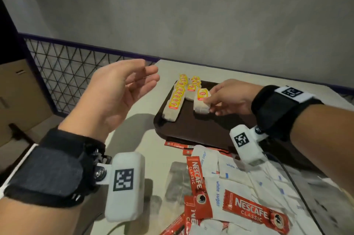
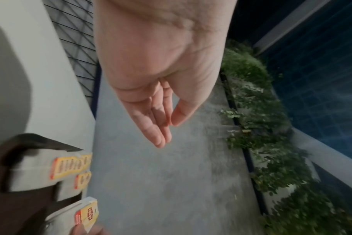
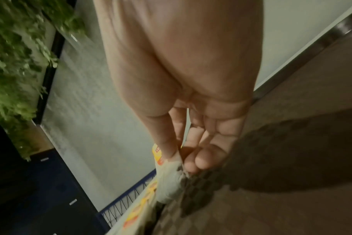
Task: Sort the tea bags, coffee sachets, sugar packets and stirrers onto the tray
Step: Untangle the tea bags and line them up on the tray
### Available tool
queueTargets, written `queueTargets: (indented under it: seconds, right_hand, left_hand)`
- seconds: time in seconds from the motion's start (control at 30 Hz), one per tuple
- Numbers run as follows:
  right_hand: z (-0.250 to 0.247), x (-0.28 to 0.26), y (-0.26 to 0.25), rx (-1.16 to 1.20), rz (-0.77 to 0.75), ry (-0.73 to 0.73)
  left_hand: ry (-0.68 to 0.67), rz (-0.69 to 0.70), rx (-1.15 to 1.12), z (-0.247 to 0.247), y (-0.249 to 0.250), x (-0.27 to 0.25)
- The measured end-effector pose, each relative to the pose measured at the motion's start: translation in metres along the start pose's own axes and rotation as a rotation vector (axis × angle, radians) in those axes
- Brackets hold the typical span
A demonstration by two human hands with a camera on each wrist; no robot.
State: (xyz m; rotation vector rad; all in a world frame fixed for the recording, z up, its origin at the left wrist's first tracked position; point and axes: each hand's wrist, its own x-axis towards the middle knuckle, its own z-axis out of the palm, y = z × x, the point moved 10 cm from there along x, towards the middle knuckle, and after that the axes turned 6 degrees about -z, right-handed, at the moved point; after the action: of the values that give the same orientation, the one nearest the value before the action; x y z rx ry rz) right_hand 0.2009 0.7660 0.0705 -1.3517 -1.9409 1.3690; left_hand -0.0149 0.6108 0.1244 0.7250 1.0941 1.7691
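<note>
A dark brown tray (image 1: 191,131) lies on the white table. Along its left side runs a row of yellow-tagged tea bags (image 1: 176,98), with a small cluster (image 1: 193,84) behind. My right hand (image 1: 207,105) pinches a white tea bag (image 1: 200,100) with a yellow tag, its lower end touching the tray; in the right wrist view the thumb and fingers (image 3: 181,160) close on that tea bag (image 3: 171,179). My left hand (image 1: 148,71) is raised left of the tray, open and holding nothing (image 2: 168,132). Red coffee sachets (image 1: 254,213) and white sugar packets (image 1: 218,194) lie heaped in front of the tray.
A clear plastic wrapper (image 1: 178,181) lies left of the heap. A black cable (image 1: 293,183) crosses the packets on the right. A wire mesh fence (image 1: 67,73) and a cardboard box (image 1: 19,96) stand past the table's left edge, and a grey wall rises behind.
</note>
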Motion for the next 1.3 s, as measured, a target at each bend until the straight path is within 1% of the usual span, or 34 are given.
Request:
queueTargets:
  seconds: [0.1,0.23,0.4,0.57,0.83,1.03,1.3]
  right_hand:
    - [0.013,0.018,0.007,0.012,0.031,-0.016]
    - [0.019,0.038,0.01,0.068,0.059,-0.016]
    - [0.016,0.054,0.01,0.034,0.086,0.026]
    - [0.013,0.055,0.01,0.009,0.126,0.057]
    - [0.024,0.05,-0.001,-0.025,0.077,0.043]
    - [0.024,0.051,-0.001,-0.033,0.085,0.059]
    - [0.027,0.045,0.0,-0.008,0.088,0.012]
  left_hand:
    - [0.012,-0.051,-0.039,-0.01,-0.012,0.006]
    - [-0.01,-0.055,-0.078,-0.01,-0.01,0.009]
    - [-0.02,-0.079,-0.088,-0.007,-0.017,0.01]
    - [0.001,-0.099,-0.116,-0.009,-0.02,0.01]
    - [-0.022,-0.096,-0.116,-0.005,-0.018,0.008]
    - [-0.021,-0.084,-0.101,-0.007,-0.016,0.009]
    - [-0.008,-0.071,-0.076,-0.007,-0.014,0.007]
